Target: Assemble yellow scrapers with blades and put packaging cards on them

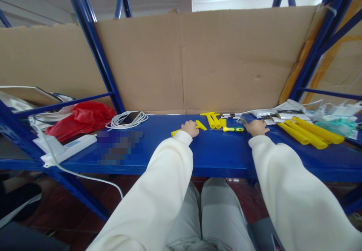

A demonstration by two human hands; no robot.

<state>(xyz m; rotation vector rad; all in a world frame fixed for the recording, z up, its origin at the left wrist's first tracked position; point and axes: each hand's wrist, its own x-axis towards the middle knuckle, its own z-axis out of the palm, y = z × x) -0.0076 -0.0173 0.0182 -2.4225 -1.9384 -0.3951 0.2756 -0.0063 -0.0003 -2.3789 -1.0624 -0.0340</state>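
My left hand (190, 128) is closed around a yellow plastic T-shaped piece (201, 125) low over the blue shelf. Its ends stick out on both sides of my fingers. My right hand (256, 127) rests at the shelf with its fingers apart, beside a small clear-grey item (243, 120) that I cannot make out. Left of that hand lies a screwdriver (233, 129) with a yellow and green handle. Behind it are more yellow T-shaped pieces (210, 120) and several small metal bits (238, 121).
Yellow tubes (308, 132) and plastic packets (291, 111) lie to the right. On the left are a coiled white cable (127, 120), a red plastic bag (85, 117) and a white power strip (70, 149). Cardboard (220, 62) closes the back of the blue shelf (220, 156).
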